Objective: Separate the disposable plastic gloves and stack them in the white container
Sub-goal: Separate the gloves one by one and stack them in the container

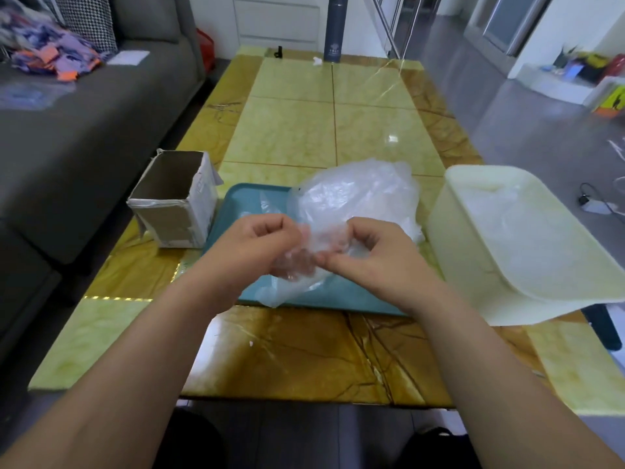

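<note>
Two hands, the left hand (260, 245) and right hand (368, 258), pinched one crumpled glove (287, 292) above the teal tray (240, 201). At twelve o'clock the glove heap (358, 198) lay large; the white container (453, 214) at three o'clock seemingly held a few — much sorting was left.

Left hand (262, 243) and right hand (370, 260) pinch the clear plastic gloves (358, 201) over the teal tray (243, 204). White container (473, 272) is at 3 o'clock, cardboard box (176, 211) at 9.

Crumpled clear plastic gloves (358, 201) heaped beside the white container (527, 245), gloves inside.
</note>
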{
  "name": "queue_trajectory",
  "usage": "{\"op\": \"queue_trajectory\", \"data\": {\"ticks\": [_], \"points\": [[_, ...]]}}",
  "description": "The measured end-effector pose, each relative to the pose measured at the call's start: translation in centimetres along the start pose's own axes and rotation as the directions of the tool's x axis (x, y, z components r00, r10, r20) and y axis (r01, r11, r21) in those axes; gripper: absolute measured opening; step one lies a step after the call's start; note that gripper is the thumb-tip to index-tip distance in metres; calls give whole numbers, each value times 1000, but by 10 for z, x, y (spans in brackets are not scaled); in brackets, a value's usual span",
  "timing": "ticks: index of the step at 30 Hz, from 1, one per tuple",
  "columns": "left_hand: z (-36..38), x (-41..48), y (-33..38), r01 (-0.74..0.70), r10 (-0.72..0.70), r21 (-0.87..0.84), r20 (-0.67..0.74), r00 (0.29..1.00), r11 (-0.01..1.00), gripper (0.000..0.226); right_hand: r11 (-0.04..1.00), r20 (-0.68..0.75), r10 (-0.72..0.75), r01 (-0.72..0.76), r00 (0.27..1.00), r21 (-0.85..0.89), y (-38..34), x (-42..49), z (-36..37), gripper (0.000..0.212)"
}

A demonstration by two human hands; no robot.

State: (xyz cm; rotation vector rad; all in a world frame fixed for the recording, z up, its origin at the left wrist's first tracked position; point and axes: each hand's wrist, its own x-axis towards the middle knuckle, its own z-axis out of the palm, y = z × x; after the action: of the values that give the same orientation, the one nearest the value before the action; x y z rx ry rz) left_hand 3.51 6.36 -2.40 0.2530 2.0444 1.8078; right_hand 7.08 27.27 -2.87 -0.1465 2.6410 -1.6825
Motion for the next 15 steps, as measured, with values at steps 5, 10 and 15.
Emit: {"op": "queue_trajectory", "data": {"ticks": [5, 10, 15], "points": [[-3, -3, -3, -30, 29, -54, -27, 999, 998, 33, 979, -34, 113, -106, 993, 176, -5, -7, -9, 29], [0, -2, -11, -6, 7, 48, -23, 1000, 999, 16, 941, 52, 259, -264, 964, 211, -9, -12, -8, 24], [-13, 16, -31, 49, 80, 367, -329, 941, 929, 10, 954, -144, 284, -265, 948, 138, -1, -8, -20, 16]]}}
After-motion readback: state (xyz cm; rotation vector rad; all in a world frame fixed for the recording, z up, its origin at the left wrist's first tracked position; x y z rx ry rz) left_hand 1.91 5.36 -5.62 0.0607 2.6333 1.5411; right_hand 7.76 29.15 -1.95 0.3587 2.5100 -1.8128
